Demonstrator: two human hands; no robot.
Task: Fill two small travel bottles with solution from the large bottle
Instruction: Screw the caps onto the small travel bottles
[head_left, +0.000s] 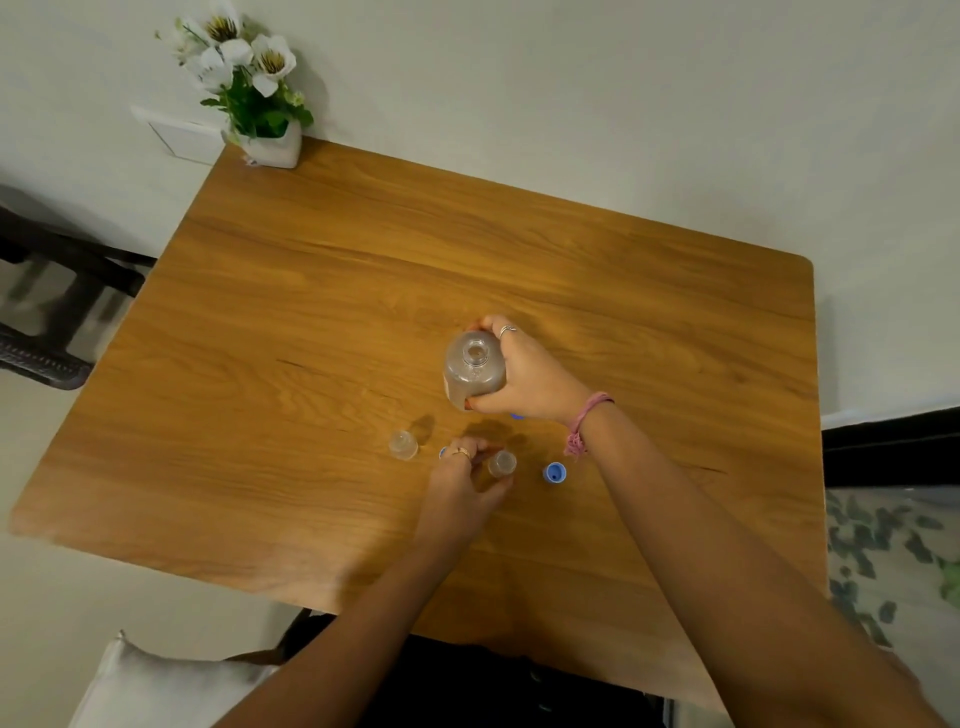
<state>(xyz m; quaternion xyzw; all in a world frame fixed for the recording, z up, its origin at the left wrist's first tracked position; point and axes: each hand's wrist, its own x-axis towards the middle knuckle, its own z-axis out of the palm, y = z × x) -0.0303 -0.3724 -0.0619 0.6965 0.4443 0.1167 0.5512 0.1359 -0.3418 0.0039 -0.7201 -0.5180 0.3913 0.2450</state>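
Note:
The large clear bottle (474, 368), uncapped and upright, is at the middle of the wooden table (311, 322); my right hand (524, 376) grips it around the body. One small travel bottle (502, 463), open at the top, stands nearer to me, and my left hand (460, 486) pinches it between thumb and fingers. A second small travel bottle (403, 445) stands open and untouched to its left. A blue cap (554, 473) lies right of the held small bottle. Bits of blue (442, 452) show by my left fingers and under my right wrist.
A white pot of white flowers (260, 104) stands at the table's far left corner against the wall. A dark chair (57, 291) is off the left edge. A pale cushion (156, 686) sits near the front left.

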